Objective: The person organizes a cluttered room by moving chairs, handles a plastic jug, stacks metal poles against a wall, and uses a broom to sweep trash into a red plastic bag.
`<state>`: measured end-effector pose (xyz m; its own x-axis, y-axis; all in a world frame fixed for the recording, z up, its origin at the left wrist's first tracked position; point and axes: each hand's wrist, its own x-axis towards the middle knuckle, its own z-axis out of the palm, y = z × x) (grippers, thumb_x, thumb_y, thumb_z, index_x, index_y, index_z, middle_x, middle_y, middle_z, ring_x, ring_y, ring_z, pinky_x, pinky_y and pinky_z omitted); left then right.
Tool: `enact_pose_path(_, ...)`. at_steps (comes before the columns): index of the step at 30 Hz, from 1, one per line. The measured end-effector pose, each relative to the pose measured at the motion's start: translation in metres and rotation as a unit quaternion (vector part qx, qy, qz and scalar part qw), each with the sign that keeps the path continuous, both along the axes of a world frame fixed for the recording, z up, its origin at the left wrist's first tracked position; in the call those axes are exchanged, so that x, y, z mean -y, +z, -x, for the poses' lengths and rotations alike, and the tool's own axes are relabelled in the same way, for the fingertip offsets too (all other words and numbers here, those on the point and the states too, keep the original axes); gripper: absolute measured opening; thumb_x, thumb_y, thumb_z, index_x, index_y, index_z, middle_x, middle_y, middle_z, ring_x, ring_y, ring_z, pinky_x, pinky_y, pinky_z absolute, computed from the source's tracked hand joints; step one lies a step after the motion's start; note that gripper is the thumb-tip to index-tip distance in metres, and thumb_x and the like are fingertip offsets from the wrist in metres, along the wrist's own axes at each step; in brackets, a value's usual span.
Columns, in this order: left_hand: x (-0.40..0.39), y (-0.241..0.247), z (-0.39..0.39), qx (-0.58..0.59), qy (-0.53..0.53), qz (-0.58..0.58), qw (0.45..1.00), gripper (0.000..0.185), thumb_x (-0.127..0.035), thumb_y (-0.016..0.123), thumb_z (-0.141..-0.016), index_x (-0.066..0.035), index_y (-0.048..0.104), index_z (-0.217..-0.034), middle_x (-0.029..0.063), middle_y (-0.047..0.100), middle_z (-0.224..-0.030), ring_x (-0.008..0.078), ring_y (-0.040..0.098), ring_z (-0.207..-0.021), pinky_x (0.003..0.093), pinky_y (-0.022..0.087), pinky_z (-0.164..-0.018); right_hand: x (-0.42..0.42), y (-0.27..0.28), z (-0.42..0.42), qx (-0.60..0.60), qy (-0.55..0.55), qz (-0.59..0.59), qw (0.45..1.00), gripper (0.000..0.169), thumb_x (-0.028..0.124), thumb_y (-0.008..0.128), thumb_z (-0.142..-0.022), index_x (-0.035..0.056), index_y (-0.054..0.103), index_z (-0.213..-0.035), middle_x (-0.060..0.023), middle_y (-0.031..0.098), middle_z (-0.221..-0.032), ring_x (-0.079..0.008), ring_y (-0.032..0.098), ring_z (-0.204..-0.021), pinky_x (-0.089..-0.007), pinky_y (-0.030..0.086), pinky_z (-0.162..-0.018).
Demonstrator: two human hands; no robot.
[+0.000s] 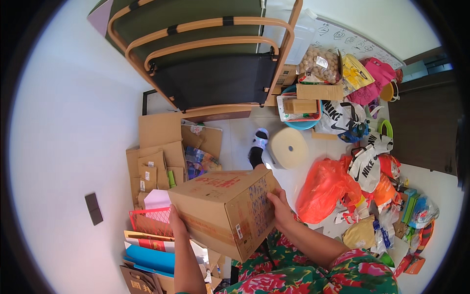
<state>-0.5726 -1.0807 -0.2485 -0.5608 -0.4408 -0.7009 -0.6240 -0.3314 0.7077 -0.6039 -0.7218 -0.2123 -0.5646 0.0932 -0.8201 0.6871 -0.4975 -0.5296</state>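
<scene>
A cardboard box (209, 217), taped along its side and bearing handwriting in red and blue, is held up in front of my body, tilted. My left hand (177, 222) presses against its left side. On the right side, my right hand (281, 205) grips the box with the thumb on the face with blue writing. The box's underside and most of my fingers are hidden. Past the box, one of my feet in a slipper (261, 137) stands on the tiled floor, near a cream plastic stool (290, 148).
Flattened cardboard (159, 136) and a red mesh basket (152, 221) line the left wall. A folded bed frame (216, 42) leans ahead. A blue basin (303, 125) holds small boxes. Red plastic bags (323, 189) and white Nike bags (365, 167) crowd the right, near a dark cabinet (424, 121).
</scene>
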Motion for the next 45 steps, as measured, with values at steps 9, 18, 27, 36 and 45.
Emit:
enact_pose_path(9, -0.041, -0.068, 0.077, 0.023, -0.123, 0.078, 0.989, 0.063, -0.052, 0.046, -0.104, 0.002, 0.056, -0.135, 0.0112, 0.062, -0.13, 0.0208, 0.057, -0.119, 0.0335, 0.042, -0.104, -0.038, -0.132, 0.049, 0.056, -0.018, -0.025, 0.998, 0.056, 0.038, 0.058, -0.097, 0.0056, 0.041, -0.14, -0.0112, 0.052, -0.133, -0.0203, 0.045, -0.127, -0.0353, 0.034, -0.108)
enact_pose_path(18, -0.125, -0.253, 0.207, 0.078, -0.217, 0.235, 0.944, 0.063, -0.057, 0.053, -0.098, 0.003, 0.063, -0.118, 0.0202, 0.067, -0.112, 0.031, 0.061, -0.107, 0.0366, 0.044, -0.095, -0.092, -0.37, 0.171, 0.086, -0.037, 0.04, 0.995, 0.058, 0.05, 0.044, -0.1, 0.0041, 0.055, -0.134, -0.0127, 0.063, -0.123, -0.0246, 0.06, -0.114, -0.0371, 0.049, -0.098)
enact_pose_path(27, -0.176, -0.39, 0.272, 0.045, -0.182, 0.149, 0.971, 0.072, -0.061, 0.057, -0.095, 0.0, 0.058, -0.133, 0.0159, 0.062, -0.13, 0.0234, 0.056, -0.122, 0.0339, 0.04, -0.104, -0.14, -0.542, 0.243, 0.041, -0.038, 0.146, 0.988, 0.058, 0.055, 0.042, -0.099, 0.0096, 0.056, -0.133, -0.0084, 0.064, -0.123, -0.0254, 0.062, -0.113, -0.0411, 0.053, -0.094)
enact_pose_path(36, -0.202, -0.386, 0.207, 0.143, 0.03, -0.088, 0.985, 0.044, -0.029, 0.057, -0.103, -0.007, 0.056, -0.141, 0.0054, 0.063, -0.133, 0.0215, 0.058, -0.12, 0.0337, 0.045, -0.101, -0.172, -0.482, 0.192, 0.231, 0.065, 0.187, 0.953, 0.053, 0.054, 0.037, -0.105, 0.018, 0.052, -0.14, -0.0071, 0.062, -0.132, -0.0273, 0.061, -0.121, -0.0468, 0.052, -0.1)
enact_pose_path(45, -0.196, -0.402, 0.204, 0.06, 0.137, -0.188, 0.971, 0.059, -0.016, 0.064, -0.096, -0.006, 0.042, -0.15, 0.0061, 0.064, -0.126, 0.0175, 0.063, -0.107, 0.0332, 0.051, -0.095, -0.131, -0.455, 0.199, 0.176, -0.127, 0.101, 0.971, 0.066, 0.062, 0.035, -0.102, 0.0164, 0.041, -0.148, -0.0098, 0.049, -0.148, -0.0308, 0.046, -0.137, -0.0503, 0.039, -0.113)
